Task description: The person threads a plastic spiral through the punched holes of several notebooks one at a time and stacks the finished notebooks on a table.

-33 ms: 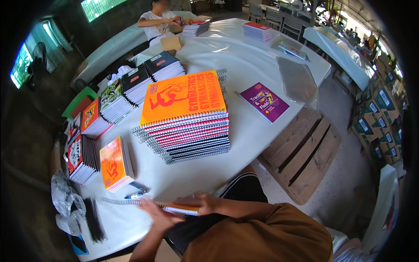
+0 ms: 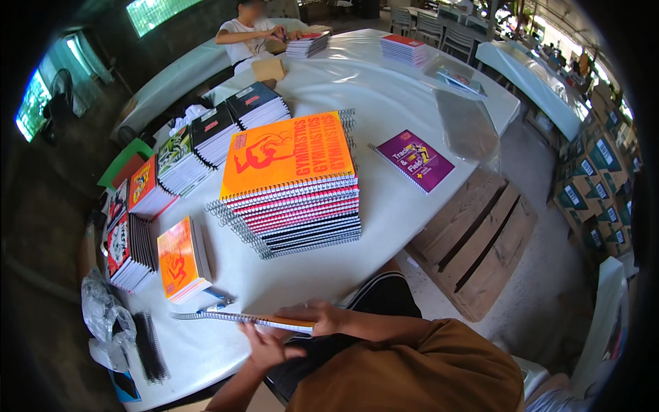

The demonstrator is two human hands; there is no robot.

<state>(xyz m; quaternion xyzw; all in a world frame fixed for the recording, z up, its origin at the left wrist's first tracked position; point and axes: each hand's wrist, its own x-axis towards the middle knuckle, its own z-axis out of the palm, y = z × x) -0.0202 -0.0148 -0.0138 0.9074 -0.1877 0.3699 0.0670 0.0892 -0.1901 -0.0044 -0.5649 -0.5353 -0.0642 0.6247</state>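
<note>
At the table's near edge, an orange-covered spiral notebook point(image 2: 292, 323) is tilted up with its wire edge toward me. My right hand point(image 2: 324, 318) grips its right end, fingers over the cover. Its wire coil point(image 2: 185, 316) runs out past the left end of the pages as a loose tail. My left hand point(image 2: 266, 348) is just below the coil edge, fingers spread and reaching to the wire; whether they touch it I cannot tell. A blue-handled tool point(image 2: 221, 296) lies behind the coil, partly hidden by it.
A tall stack of spiral notebooks point(image 2: 292, 178) stands mid-table, a smaller orange stack point(image 2: 184, 261) to its left. More notebook piles point(image 2: 130, 254) line the left edge, near loose black coils point(image 2: 149, 347) and a plastic bag point(image 2: 106, 319). A purple notebook point(image 2: 417, 161) lies right. Another person point(image 2: 247, 34) sits across.
My left hand has shifted slightly right and down, uncovering more of the coil. My right hand keeps its grip on the notebook, almost unmoved.
</note>
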